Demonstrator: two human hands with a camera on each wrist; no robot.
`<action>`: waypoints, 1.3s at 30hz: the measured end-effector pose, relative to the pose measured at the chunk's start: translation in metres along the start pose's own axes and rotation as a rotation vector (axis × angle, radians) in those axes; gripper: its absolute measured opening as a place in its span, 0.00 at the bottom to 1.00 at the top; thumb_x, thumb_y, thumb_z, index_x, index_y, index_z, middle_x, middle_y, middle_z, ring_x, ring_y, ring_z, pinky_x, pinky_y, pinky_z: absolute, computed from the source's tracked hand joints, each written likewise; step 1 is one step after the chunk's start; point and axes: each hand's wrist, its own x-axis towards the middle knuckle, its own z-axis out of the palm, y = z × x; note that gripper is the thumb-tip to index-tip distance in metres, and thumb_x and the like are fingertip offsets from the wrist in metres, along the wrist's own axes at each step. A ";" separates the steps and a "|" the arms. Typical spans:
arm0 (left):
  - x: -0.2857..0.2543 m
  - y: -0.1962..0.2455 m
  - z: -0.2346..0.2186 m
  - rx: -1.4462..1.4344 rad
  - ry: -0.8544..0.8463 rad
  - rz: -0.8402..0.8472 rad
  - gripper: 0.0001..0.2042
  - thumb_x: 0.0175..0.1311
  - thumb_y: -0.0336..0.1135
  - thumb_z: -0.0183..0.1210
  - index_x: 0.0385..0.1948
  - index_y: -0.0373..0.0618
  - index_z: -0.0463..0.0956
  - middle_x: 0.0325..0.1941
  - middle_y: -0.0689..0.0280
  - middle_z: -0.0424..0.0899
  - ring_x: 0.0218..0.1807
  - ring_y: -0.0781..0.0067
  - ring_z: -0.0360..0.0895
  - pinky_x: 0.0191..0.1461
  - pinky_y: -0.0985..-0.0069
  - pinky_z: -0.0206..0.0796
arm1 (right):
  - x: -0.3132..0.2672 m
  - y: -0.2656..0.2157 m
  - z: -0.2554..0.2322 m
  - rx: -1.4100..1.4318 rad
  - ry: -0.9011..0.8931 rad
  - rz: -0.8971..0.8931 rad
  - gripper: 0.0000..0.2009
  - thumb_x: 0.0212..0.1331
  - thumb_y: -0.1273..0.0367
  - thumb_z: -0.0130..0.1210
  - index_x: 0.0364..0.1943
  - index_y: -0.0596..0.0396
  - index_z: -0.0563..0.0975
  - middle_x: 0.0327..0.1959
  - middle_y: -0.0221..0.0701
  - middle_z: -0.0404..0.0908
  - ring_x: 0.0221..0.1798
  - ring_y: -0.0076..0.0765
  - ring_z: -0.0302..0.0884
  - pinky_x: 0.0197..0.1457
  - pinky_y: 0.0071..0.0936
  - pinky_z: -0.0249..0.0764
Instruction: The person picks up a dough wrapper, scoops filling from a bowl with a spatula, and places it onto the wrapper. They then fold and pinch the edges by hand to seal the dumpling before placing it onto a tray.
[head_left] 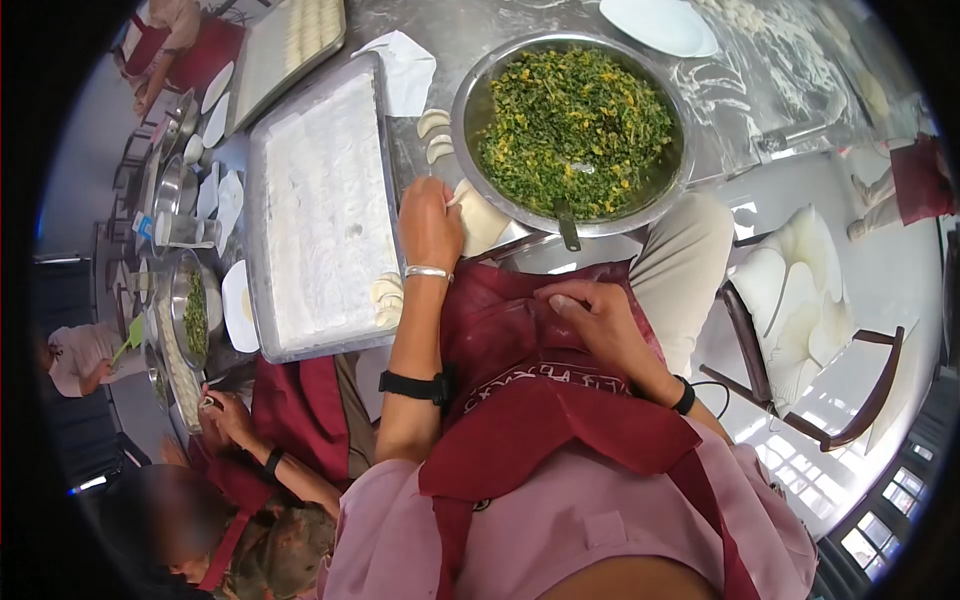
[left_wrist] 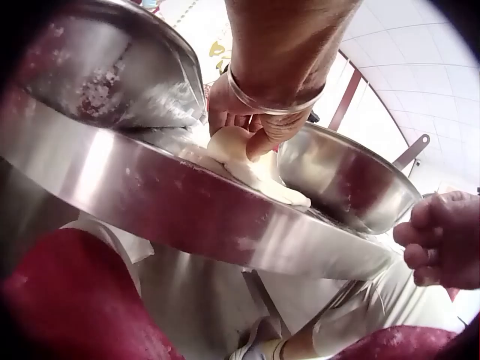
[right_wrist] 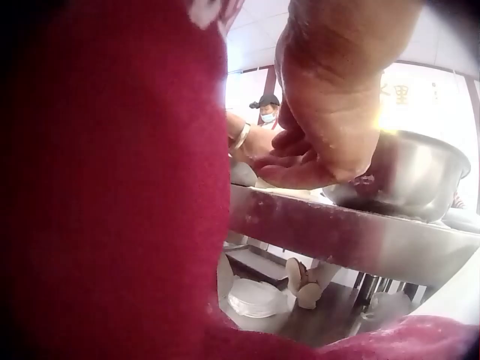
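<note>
At the table's near edge, my left hand (head_left: pixel 431 222) pinches a pale round dough wrapper (left_wrist: pixel 231 142) between thumb and fingers. More flat dough wrappers (head_left: pixel 482 222) lie under and beside it, at the base of a big steel bowl (head_left: pixel 684 165). Chopped green and yellow filling (head_left: pixel 575 130) fills that bowl, and a metal handle (head_left: pixel 567 226) sticks out over its near rim. My right hand (head_left: pixel 597 315) hovers in front of the dark red apron, fingers loosely bent, holding nothing. Folded dumplings (head_left: pixel 434 122) sit just beyond the left hand.
Left of the hand lies a floured tray (head_left: pixel 320 200) with a few dumplings (head_left: pixel 386 298) at its near corner. A second tray (head_left: pixel 285 50) holds rows of dumplings. Another person's hand (head_left: pixel 232 418) works at lower left. A chair (head_left: pixel 800 330) stands at right.
</note>
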 end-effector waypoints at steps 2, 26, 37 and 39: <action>-0.004 0.000 -0.003 -0.063 0.043 -0.010 0.07 0.53 0.27 0.62 0.26 0.40 0.71 0.32 0.52 0.80 0.35 0.45 0.76 0.40 0.60 0.69 | 0.009 0.003 0.006 0.003 0.000 -0.024 0.11 0.62 0.72 0.55 0.46 0.61 0.81 0.38 0.38 0.86 0.39 0.30 0.83 0.44 0.25 0.76; -0.026 -0.003 -0.028 -1.304 -0.193 -0.541 0.09 0.62 0.22 0.58 0.43 0.34 0.75 0.37 0.59 0.85 0.33 0.75 0.82 0.35 0.81 0.74 | 0.086 0.007 0.074 0.598 0.143 0.088 0.29 0.60 0.78 0.56 0.65 0.75 0.60 0.62 0.45 0.70 0.64 0.36 0.71 0.61 0.26 0.73; -0.039 -0.003 -0.066 -1.474 -0.232 -0.525 0.12 0.66 0.26 0.56 0.49 0.28 0.73 0.45 0.53 0.83 0.42 0.65 0.84 0.47 0.69 0.80 | 0.081 -0.008 0.069 0.937 -0.018 0.134 0.29 0.64 0.70 0.57 0.66 0.67 0.61 0.61 0.41 0.72 0.61 0.35 0.74 0.63 0.31 0.72; -0.042 -0.006 -0.072 -1.566 -0.250 -0.553 0.13 0.67 0.26 0.55 0.49 0.28 0.72 0.47 0.52 0.82 0.45 0.64 0.84 0.50 0.67 0.79 | 0.079 -0.013 0.066 1.087 -0.090 0.193 0.28 0.64 0.68 0.58 0.65 0.65 0.63 0.59 0.39 0.74 0.59 0.34 0.75 0.61 0.32 0.74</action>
